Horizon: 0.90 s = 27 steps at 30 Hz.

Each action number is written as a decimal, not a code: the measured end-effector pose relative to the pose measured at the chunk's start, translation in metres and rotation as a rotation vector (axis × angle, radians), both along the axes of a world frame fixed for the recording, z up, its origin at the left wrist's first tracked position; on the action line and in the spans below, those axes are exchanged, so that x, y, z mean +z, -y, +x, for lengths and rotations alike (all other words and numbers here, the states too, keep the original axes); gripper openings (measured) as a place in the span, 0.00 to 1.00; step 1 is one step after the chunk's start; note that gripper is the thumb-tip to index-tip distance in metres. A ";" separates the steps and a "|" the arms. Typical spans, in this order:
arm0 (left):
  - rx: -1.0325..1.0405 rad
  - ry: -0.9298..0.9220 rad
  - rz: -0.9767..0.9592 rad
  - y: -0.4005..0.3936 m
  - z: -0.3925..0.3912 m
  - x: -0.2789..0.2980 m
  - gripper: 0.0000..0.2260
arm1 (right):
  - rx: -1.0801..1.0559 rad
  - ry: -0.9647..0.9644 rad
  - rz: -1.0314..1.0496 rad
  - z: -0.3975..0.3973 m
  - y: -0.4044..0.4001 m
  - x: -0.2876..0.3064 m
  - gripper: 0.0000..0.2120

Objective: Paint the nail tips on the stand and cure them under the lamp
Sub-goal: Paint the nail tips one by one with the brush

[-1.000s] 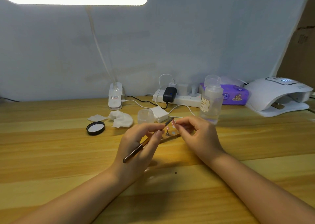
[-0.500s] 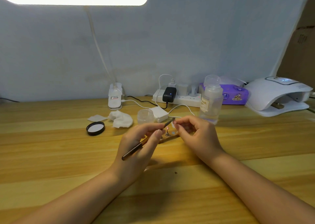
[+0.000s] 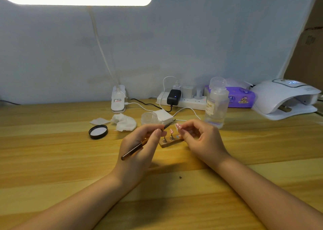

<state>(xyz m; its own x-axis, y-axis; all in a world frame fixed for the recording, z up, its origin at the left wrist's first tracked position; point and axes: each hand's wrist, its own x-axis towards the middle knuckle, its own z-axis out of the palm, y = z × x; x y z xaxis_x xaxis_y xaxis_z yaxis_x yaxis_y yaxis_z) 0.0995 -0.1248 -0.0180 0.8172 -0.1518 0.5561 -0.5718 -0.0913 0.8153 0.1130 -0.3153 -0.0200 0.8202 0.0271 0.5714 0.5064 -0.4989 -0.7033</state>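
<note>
left grip (image 3: 139,147) pinches a thin brown brush (image 3: 145,142) between thumb and fingers, bristle end pointing up and right toward the right grip (image 3: 199,138), which pinches a pale pink nail tip (image 3: 178,125) at its fingertips. between the two hands a small wooden stand (image 3: 172,142) lies on the tabletop (image 3: 52,159), with another pink tip (image 3: 171,131) standing on one of its metal pegs. white curing lamp (image 3: 286,98) sits well apart at the far right. a clear bottle (image 3: 216,105) stands just behind the right hand, a black-rimmed lid (image 3: 98,131) and crumpled wipes (image 3: 124,122) to the left.
</note>
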 end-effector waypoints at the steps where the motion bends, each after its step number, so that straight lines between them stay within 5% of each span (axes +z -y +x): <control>1: 0.002 -0.002 -0.007 0.000 0.000 0.000 0.07 | 0.003 -0.001 0.002 0.000 0.000 0.000 0.08; 13: -0.072 0.041 0.022 -0.003 -0.004 0.002 0.15 | -0.035 0.028 -0.018 -0.001 0.000 0.001 0.07; 27: -0.006 -0.020 0.001 -0.002 0.001 -0.001 0.09 | -0.011 -0.001 -0.004 -0.001 0.000 0.002 0.07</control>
